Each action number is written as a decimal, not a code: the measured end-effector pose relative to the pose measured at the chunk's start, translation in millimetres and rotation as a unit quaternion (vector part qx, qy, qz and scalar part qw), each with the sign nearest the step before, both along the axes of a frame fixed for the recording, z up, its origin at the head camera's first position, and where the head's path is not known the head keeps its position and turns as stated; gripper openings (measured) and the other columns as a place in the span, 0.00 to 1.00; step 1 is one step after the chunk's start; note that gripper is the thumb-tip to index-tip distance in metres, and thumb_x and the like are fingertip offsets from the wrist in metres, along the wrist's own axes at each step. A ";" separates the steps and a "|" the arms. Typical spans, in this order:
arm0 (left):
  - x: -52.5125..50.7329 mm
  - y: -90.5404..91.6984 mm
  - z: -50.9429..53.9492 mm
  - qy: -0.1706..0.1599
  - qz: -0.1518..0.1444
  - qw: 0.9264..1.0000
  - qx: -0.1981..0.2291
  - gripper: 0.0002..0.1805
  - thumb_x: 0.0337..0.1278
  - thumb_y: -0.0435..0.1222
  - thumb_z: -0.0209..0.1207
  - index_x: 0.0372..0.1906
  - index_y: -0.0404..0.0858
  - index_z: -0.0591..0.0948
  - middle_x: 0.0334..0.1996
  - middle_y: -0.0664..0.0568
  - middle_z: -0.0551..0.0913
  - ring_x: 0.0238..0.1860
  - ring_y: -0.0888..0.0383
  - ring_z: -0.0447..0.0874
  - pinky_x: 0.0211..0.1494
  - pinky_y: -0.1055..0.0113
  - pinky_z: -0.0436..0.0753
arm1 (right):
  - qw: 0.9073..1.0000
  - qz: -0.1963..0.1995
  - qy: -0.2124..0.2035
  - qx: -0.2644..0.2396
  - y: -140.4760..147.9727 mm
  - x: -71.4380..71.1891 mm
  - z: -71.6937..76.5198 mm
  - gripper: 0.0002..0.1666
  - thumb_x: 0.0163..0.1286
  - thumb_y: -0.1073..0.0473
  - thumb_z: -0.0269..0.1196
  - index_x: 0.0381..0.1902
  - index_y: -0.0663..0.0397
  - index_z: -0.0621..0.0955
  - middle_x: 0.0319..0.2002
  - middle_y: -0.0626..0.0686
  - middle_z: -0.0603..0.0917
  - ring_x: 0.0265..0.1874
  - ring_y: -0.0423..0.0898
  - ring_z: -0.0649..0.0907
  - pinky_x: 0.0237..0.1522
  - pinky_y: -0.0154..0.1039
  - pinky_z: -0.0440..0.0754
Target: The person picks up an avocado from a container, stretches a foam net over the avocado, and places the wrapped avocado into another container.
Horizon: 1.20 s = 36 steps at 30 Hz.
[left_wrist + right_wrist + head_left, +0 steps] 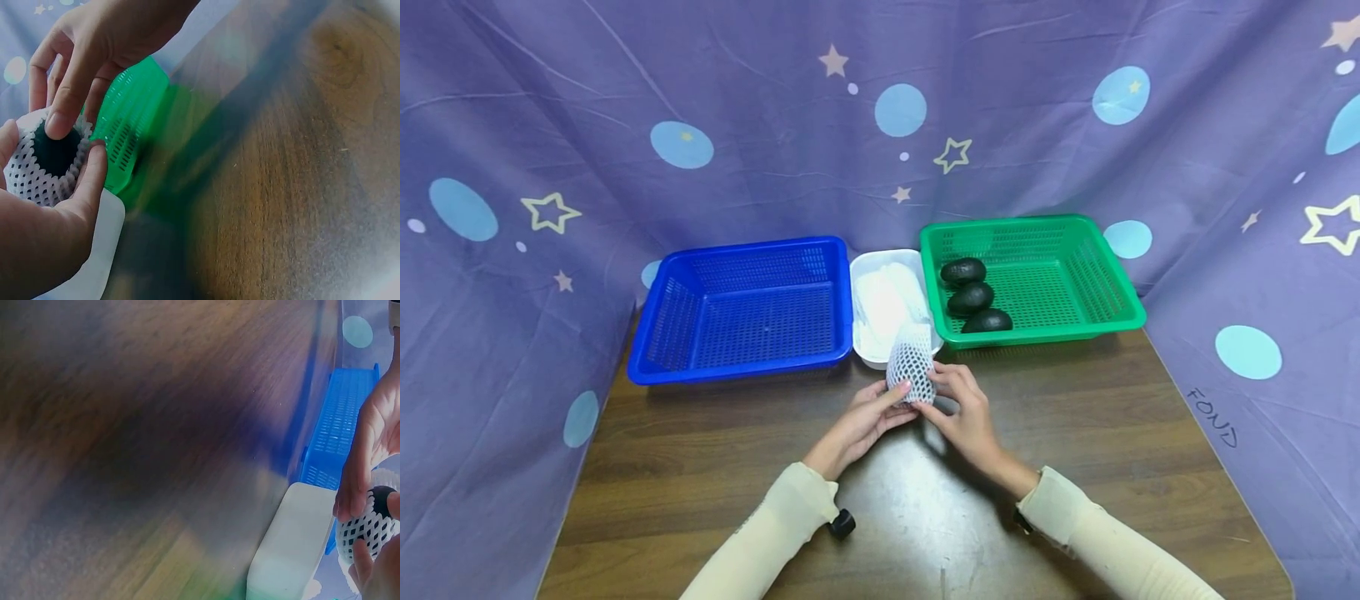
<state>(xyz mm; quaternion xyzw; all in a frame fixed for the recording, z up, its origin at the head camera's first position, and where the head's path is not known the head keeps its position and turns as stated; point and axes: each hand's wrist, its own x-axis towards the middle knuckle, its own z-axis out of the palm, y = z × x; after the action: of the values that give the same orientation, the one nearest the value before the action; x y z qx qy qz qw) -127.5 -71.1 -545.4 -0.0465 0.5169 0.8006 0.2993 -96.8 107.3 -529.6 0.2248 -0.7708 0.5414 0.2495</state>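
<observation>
A dark avocado point(53, 152) sits inside a white foam net sleeve point(912, 358), held above the table just in front of the white tub. Its dark end shows through the sleeve's opening in both wrist views. My left hand point(867, 421) grips the sleeved avocado from the left, thumb on the netting. From the right, my right hand point(967, 417) holds the sleeve near its open end. In the left wrist view, one right-hand digit lies against the bare dark end. The sleeve's far end rises loose over the tub.
A blue basket point(737, 369) stands at the left with nothing seen in it. The white tub point(869, 357) holds white sleeves. In the green basket point(1037, 336), three dark avocados point(970, 298) lie along the left side. A patterned curtain point(760, 150) encloses the wooden table point(700, 450).
</observation>
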 end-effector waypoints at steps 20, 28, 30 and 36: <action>-0.8 2.3 -4.4 0.011 0.071 0.997 -0.027 0.24 0.67 0.24 0.58 0.64 0.26 0.67 0.48 0.43 0.84 0.45 0.59 0.87 0.55 0.66 0.87 | 1.000 -0.003 -0.005 0.006 1.4 -3.1 -2.0 0.23 0.41 0.85 0.75 0.37 0.77 0.79 0.47 0.76 0.77 0.42 0.67 0.86 0.46 0.48 0.88; -7.2 -10.5 4.1 0.055 0.026 0.997 -0.048 0.31 0.61 0.22 0.61 0.69 0.28 0.66 0.55 0.44 0.82 0.50 0.62 0.84 0.55 0.70 0.85 | 0.994 0.018 -0.088 -0.057 10.1 -12.5 -23.6 0.23 0.51 0.77 0.75 0.45 0.72 0.79 0.51 0.68 0.78 0.51 0.59 0.82 0.54 0.47 0.87; -9.7 -13.6 8.0 0.056 0.013 0.997 -0.051 0.34 0.61 0.22 0.60 0.71 0.30 0.64 0.59 0.41 0.80 0.51 0.61 0.84 0.56 0.69 0.84 | 0.989 0.037 -0.111 -0.096 11.0 -15.3 -21.1 0.27 0.54 0.78 0.74 0.51 0.72 0.77 0.52 0.67 0.77 0.52 0.56 0.82 0.53 0.48 0.87; -24.5 -25.4 17.2 0.041 -0.036 0.994 -0.096 0.33 0.68 0.34 0.59 0.74 0.32 0.61 0.64 0.37 0.77 0.54 0.56 0.84 0.62 0.61 0.83 | 0.968 0.094 -0.181 -0.147 16.1 -24.7 -9.5 0.35 0.54 0.80 0.72 0.60 0.72 0.74 0.56 0.71 0.77 0.53 0.50 0.82 0.52 0.41 0.88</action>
<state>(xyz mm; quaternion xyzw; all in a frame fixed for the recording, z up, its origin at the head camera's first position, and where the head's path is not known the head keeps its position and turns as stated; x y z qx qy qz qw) -152.0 -96.5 -528.2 -0.0235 0.6050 0.7371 0.3004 -121.5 123.3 -539.1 0.1553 -0.6906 0.7013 0.0838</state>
